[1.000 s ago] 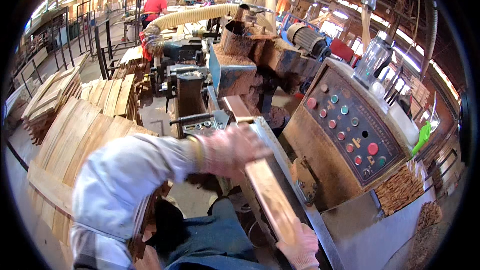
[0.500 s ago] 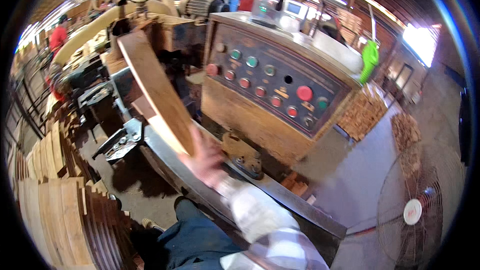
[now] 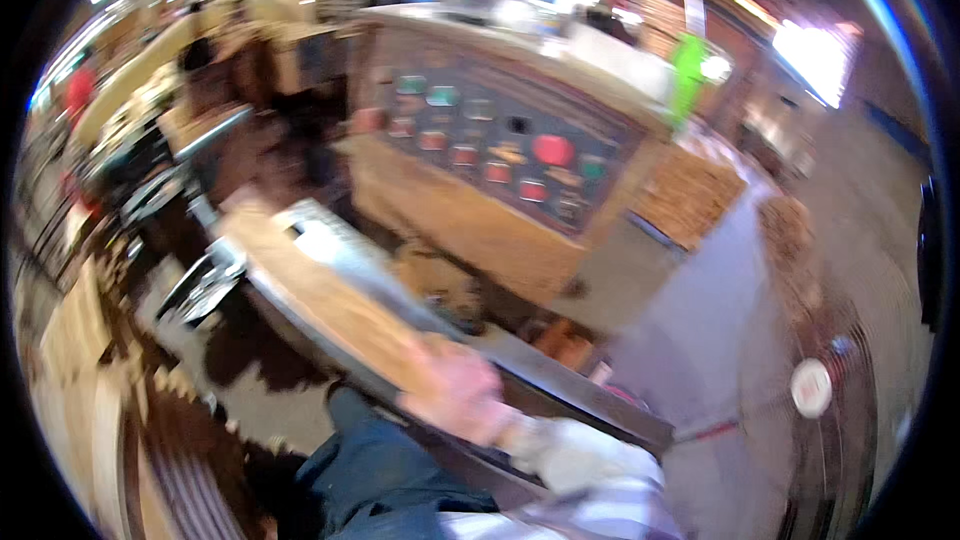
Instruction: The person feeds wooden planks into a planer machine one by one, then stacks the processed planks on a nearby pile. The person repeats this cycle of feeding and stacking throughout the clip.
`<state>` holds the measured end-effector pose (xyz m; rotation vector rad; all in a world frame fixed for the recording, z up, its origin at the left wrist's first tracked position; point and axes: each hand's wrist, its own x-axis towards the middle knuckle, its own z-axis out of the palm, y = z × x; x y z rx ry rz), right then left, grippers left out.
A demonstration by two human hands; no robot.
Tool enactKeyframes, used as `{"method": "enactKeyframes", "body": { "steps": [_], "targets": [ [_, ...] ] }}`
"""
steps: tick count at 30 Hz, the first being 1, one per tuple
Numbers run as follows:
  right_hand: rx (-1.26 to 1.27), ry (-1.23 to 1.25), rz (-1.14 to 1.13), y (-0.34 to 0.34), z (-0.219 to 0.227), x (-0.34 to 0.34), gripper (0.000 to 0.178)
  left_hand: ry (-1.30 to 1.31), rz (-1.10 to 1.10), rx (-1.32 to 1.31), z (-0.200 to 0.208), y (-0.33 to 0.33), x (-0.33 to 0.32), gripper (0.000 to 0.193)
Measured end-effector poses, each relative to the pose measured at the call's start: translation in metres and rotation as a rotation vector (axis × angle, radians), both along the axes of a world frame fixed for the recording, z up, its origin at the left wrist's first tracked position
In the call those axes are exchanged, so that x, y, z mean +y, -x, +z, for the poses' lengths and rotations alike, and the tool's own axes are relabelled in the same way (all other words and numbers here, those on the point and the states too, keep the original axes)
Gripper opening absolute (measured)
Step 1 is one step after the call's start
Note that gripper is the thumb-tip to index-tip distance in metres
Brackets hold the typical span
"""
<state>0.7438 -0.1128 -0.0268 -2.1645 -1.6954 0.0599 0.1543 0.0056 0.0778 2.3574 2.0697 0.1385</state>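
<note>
My right hand (image 3: 460, 395), in a light plaid sleeve, is closed on the near end of a long wooden board (image 3: 325, 290). Low along the machine's metal bed (image 3: 350, 245), the board points away to the far left. Motion smears its edges, so I cannot tell whether it touches the bed. My left hand is out of the picture. Behind the bed stands the machine's control panel (image 3: 480, 135), with red and green buttons.
Stacked boards (image 3: 75, 400) stand at the left, beside my legs (image 3: 370, 470). A metal bracket (image 3: 205, 285) juts from the bed's left side. At the right are a round wire fan (image 3: 810, 388) and a block of stacked wood pieces (image 3: 690, 195).
My right hand has drawn the board back toward me and lowered it; its far end has dropped away from the machine's upper part. The view has shifted and blurred.
</note>
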Motion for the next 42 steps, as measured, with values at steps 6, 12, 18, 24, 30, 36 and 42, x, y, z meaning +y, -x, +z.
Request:
{"method": "enactKeyframes", "body": {
  "steps": [6,12,18,24,30,36,42],
  "targets": [
    [-0.299,0.015,0.083,-0.028,-0.028,-0.028,0.074,0.217,0.221,0.14,0.012,-0.102,0.04,0.078],
    [-0.313,-0.183,0.232,-0.045,-0.064,0.109,0.065,0.149,0.247,0.144,-0.012,-0.11,0.058,0.109],
    [-0.245,-0.068,0.21,-0.009,-0.058,0.277,0.057,0.275,0.236,0.277,-0.003,-0.138,0.027,0.122],
    [0.537,-0.214,0.613,0.043,-0.07,0.291,0.06,0.108,0.191,-0.228,0.011,-0.134,0.048,0.086],
    [1.728,0.24,0.817,0.167,-0.013,0.158,0.115,-0.176,0.07,-1.22,0.017,-0.224,0.113,0.092],
    [0.87,0.406,0.171,0.087,0.083,0.051,0.118,-0.06,-0.076,-1.961,-0.077,-0.365,0.119,0.094],
    [0.039,0.275,-0.04,0.004,0.013,-0.045,0.099,0.06,0.018,-1.567,-0.17,-0.492,0.059,0.087]
  ]
}}
